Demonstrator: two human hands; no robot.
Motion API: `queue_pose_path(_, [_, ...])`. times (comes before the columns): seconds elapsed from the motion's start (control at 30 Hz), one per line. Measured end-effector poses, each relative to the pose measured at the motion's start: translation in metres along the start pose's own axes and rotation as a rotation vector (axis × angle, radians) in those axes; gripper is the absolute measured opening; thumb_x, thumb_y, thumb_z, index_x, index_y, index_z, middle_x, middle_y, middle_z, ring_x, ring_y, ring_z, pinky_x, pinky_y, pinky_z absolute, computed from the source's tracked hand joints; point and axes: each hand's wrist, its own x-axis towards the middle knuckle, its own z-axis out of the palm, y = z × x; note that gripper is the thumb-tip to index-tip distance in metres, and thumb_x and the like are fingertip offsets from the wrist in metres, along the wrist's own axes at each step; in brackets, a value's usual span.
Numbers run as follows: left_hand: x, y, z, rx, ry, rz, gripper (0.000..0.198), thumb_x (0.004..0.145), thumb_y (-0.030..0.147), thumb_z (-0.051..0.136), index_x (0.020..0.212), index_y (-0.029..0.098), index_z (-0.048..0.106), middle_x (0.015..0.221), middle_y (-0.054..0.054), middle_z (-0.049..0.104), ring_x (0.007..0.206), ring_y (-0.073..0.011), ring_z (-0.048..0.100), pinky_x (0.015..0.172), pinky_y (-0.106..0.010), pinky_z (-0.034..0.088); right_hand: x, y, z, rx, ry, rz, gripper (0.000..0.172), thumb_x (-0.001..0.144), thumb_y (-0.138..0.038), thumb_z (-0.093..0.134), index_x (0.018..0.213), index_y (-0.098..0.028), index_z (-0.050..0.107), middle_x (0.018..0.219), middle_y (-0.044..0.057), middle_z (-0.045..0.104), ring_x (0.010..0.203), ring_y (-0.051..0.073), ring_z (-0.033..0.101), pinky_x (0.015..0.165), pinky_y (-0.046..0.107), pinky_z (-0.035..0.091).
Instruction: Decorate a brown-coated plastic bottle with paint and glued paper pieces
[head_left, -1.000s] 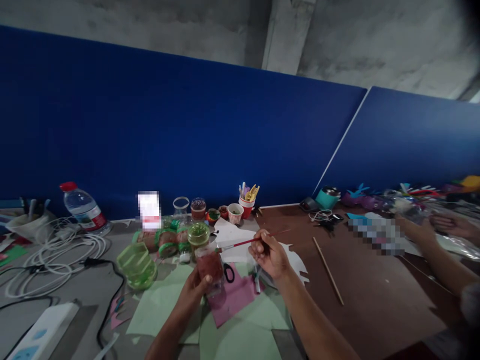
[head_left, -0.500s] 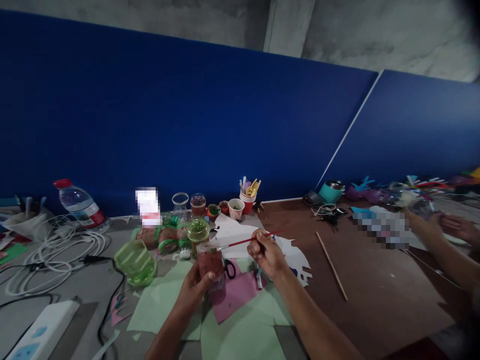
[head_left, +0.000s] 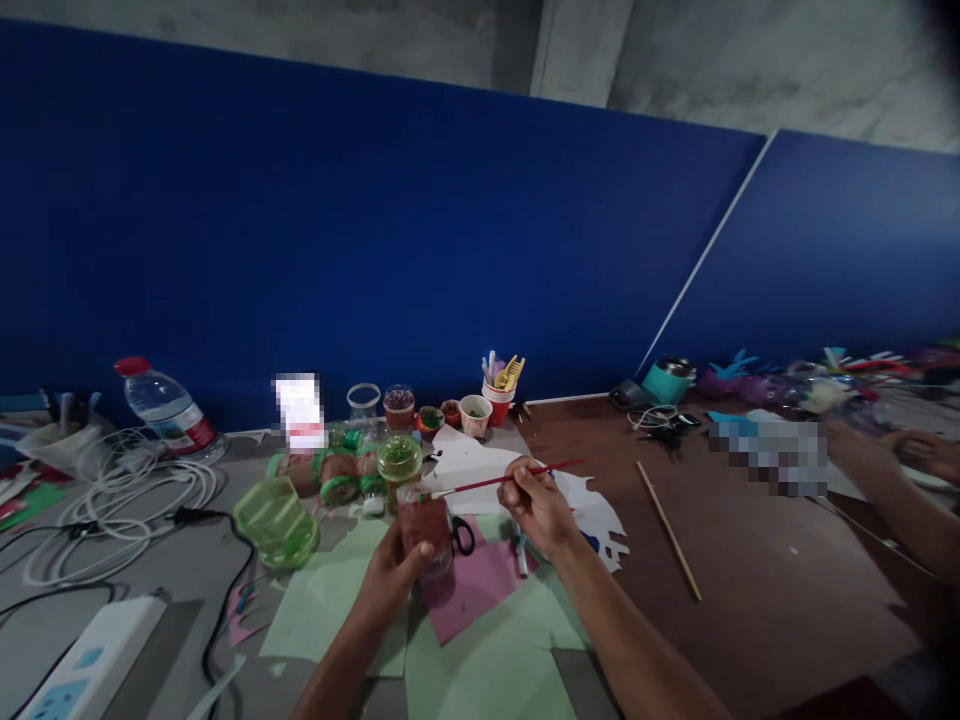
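My left hand (head_left: pixel 396 570) is closed around a clear plastic cup (head_left: pixel 424 530) with a reddish-brown coating, held upright over the papers. In my right hand (head_left: pixel 536 505) a thin red paintbrush (head_left: pixel 480 484) is pinched, its bristle end at the cup's rim. Whether the bristles touch the cup I cannot tell. Black-handled scissors (head_left: pixel 463 537) lie just right of the cup, on a pink sheet (head_left: pixel 480 590). Behind the cup stands a jar with green contents (head_left: pixel 399 465). White cut paper (head_left: pixel 480 475) lies beyond my hands.
A green plastic container (head_left: pixel 277 525), coiled white cable (head_left: pixel 135 520) and power strip (head_left: pixel 101 650) are on the left. Small cups (head_left: pixel 475 418) line the back by the blue partition (head_left: pixel 375 220). A wooden stick (head_left: pixel 669 530) lies right. Another person's arms (head_left: pixel 885 490) reach in at far right.
The view has shifted slightly, so most things sit a little further right. My hands keep the same holds, with the brush still at the cup's rim.
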Motion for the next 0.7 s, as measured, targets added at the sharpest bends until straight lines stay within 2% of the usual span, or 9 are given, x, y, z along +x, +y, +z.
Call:
queue_pose_path(0.4, [-0.004,0.007,0.002,-0.111,-0.011,-0.065,0.062,0.056,0.053,0.08,0.104,0.015,0.069,0.11,-0.015,0.071,0.107,-0.0353,0.063,0.088,-0.04,0.05,0.0,-0.004,-0.001,-0.014,0.016,-0.03,0.028,0.071,-0.041,0.076,0.068,-0.019,0.059,0.045,-0.004,0.05,0.043,0.007,0.034,0.045,0.022,0.022])
queue_pose_path(0.7, [-0.003,-0.004,-0.004,-0.174,-0.087,-0.065,0.063,0.066,0.05,0.076,0.118,0.016,0.064,0.122,-0.015,0.066,0.117,-0.0357,0.057,0.1,-0.044,0.043,0.001,-0.006,-0.004,-0.023,0.022,-0.058,0.027,0.072,-0.041,0.075,0.068,-0.019,0.06,0.044,-0.005,0.049,0.043,0.007,0.034,0.047,0.023,0.026])
